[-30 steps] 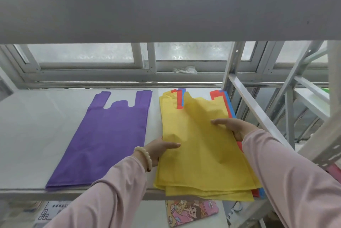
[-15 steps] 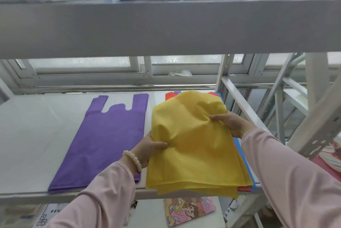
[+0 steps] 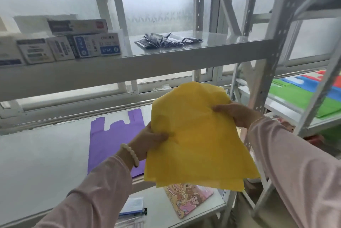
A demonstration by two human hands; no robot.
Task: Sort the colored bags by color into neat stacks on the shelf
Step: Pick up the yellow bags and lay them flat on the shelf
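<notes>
A: Task thing first?
B: Yellow bags (image 3: 199, 144), several layers, are held in the air between both hands, clear of the shelf (image 3: 46, 154).
A: Hands?
B: Kept apart. The left hand (image 3: 147, 141) is clamped on the bundle's left edge, thumb on top. The right hand (image 3: 238, 115) is clamped on the upper right edge.
A: Around them?
B: A purple bag (image 3: 112, 139) is laid flat on the shelf, below and left of the left hand. Boxes (image 3: 73, 43) and dark packets (image 3: 166, 40) are seen above the hands. Green and blue bags (image 3: 299, 102) are seen beyond the right hand.
A: Step?
B: Judged as the yellow stack being carried to its spot. A bare patch of shelf is called for next, and the fanned bottom edges should be squared before release.
</notes>
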